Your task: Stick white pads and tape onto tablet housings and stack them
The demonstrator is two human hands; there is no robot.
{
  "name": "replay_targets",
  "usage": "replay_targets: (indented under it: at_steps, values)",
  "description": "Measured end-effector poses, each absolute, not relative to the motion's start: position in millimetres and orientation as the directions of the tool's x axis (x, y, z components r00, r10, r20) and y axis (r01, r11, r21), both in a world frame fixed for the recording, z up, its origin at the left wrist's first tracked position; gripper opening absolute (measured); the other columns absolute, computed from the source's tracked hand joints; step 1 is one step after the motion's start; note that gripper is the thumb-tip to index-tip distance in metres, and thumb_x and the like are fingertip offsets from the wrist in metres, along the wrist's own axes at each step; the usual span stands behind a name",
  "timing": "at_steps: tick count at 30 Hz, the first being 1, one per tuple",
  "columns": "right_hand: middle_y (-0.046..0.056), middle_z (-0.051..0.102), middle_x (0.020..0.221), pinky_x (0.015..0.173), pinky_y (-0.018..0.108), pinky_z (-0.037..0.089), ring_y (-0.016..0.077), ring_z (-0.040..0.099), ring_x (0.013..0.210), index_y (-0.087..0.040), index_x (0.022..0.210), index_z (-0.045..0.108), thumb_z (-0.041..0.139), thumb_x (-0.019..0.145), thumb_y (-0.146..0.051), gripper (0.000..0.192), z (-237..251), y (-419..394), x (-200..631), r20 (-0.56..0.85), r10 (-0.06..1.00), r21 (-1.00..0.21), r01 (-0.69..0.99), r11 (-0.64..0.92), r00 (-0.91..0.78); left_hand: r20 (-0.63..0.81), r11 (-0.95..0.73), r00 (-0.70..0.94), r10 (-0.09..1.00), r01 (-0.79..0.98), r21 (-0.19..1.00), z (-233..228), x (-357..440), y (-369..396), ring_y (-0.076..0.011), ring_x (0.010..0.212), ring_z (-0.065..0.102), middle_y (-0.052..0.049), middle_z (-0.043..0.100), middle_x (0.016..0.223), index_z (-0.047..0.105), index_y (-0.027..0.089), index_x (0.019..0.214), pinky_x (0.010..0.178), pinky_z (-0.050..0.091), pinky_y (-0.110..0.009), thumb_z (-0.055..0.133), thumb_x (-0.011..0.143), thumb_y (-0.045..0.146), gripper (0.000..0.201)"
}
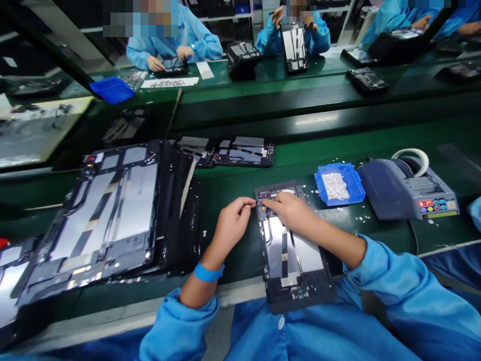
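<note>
An opened tablet (273, 250) with silver battery plates and dark flat cables lies in front of me, its near end reaching over the table edge. My left hand (235, 223) is at its upper left edge, thumb and index finger pinched together; whatever is between them is too small to make out. Across the tablet's upper part lies my right hand (295, 210), its index finger stretched out and touching near the small red part in the top left corner. Its other fingers are partly hidden. A blue band (209, 272) circles my left wrist.
At left rises a stack of opened tablets (139, 200); two more tablets (244, 150) lie behind. On the right are a blue tray (351, 196) of small white pieces, scattered bits, and a tape dispenser (387, 193). Co-workers in blue sleeves (205, 40) sit across the line.
</note>
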State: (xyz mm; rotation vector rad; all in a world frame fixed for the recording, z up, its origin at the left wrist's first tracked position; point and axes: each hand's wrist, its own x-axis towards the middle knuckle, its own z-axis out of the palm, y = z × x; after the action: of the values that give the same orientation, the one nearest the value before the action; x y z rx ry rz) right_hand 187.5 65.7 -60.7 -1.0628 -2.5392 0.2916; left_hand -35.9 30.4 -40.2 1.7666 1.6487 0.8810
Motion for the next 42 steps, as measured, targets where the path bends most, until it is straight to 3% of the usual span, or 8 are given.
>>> replay_targets:
  at_steps: [9,21,24,29,31,34,37,42]
  values:
    - [0.011,0.059,0.101,0.073,0.031,0.042,0.0238,0.050,0.093,-0.019,0.143,0.059,0.053,0.100,-0.009,0.044,-38,59,186,0.110,0.682,-0.115,0.673,0.731,-0.723,-0.173,0.126,0.015,0.985,0.624,0.771,-32,-25,66,-0.0199,0.073,0.066,-0.003,0.073,0.079,0.071,0.019,0.085,0.065,0.046,-0.029,0.065,0.082,0.040,0.022]
    - [0.012,0.060,0.106,0.077,0.032,0.044,0.0235,0.050,0.094,-0.018,0.134,0.065,0.052,0.098,-0.004,0.041,-37,65,188,0.118,0.604,-0.201,0.576,0.792,-0.789,-0.277,0.113,0.128,0.952,0.697,0.708,-26,-19,84,-0.0173,0.065,0.054,0.000,0.061,0.064,0.061,0.020,0.065,0.058,0.036,-0.027,0.058,0.072,0.037,0.019]
    - [0.009,0.064,0.104,0.082,0.032,0.047,0.0208,0.055,0.093,-0.019,0.127,0.069,0.054,0.096,-0.002,0.039,-30,66,192,0.174,0.607,-0.337,0.533,0.776,-0.775,-0.261,0.107,0.129,0.957,0.679,0.727,-22,-19,81,-0.0188,0.068,0.057,-0.002,0.064,0.068,0.063,0.019,0.067,0.061,0.040,-0.028,0.058,0.073,0.042,0.024]
    - [0.006,0.072,0.103,0.088,0.033,0.052,0.0191,0.065,0.098,-0.021,0.117,0.072,0.054,0.100,-0.017,0.025,-28,19,272,0.455,0.855,-0.717,0.466,0.518,-0.249,-0.228,0.119,0.088,0.970,0.647,0.753,-24,-22,73,-0.0236,0.077,0.064,-0.005,0.071,0.079,0.069,0.019,0.078,0.069,0.046,-0.031,0.057,0.076,0.060,0.042]
    - [0.002,0.070,0.085,0.071,0.029,0.053,0.0159,0.065,0.078,-0.021,0.104,0.072,0.060,0.098,-0.028,0.015,-37,-9,321,0.350,0.919,-0.892,0.363,0.268,0.182,-0.222,0.131,0.051,0.974,0.672,0.729,-31,-24,77,-0.0246,0.075,0.064,-0.005,0.071,0.077,0.068,0.020,0.078,0.066,0.045,-0.032,0.059,0.074,0.062,0.043]
    - [-0.008,0.056,0.063,0.047,0.020,0.041,0.0093,0.051,0.051,-0.022,0.090,0.063,0.074,0.085,-0.042,0.024,-52,-37,393,-0.024,0.733,-0.995,-0.087,0.048,0.680,-0.219,0.102,0.077,0.973,0.707,0.699,-39,-24,87,-0.0246,0.068,0.061,-0.004,0.068,0.069,0.064,0.022,0.071,0.060,0.042,-0.032,0.059,0.072,0.062,0.040]
    - [-0.008,0.059,0.065,0.041,0.017,0.035,0.0070,0.050,0.046,-0.020,0.088,0.059,0.085,0.069,-0.046,0.041,-65,-34,443,-0.262,0.621,-0.941,-0.337,0.004,0.739,-0.215,0.073,0.108,0.971,0.721,0.689,-36,-23,92,-0.0256,0.067,0.061,-0.003,0.068,0.065,0.063,0.024,0.067,0.059,0.043,-0.033,0.059,0.075,0.061,0.038]
    - [-0.006,0.058,0.062,0.040,0.016,0.033,0.0063,0.049,0.048,-0.019,0.076,0.056,0.088,0.064,-0.040,0.040,-70,-4,464,-0.304,0.663,-0.911,-0.412,0.007,0.684,-0.182,0.105,0.035,0.983,0.707,0.700,-25,-23,85,-0.0323,0.077,0.070,-0.005,0.075,0.078,0.067,0.027,0.082,0.068,0.051,-0.041,0.063,0.072,0.060,0.034]
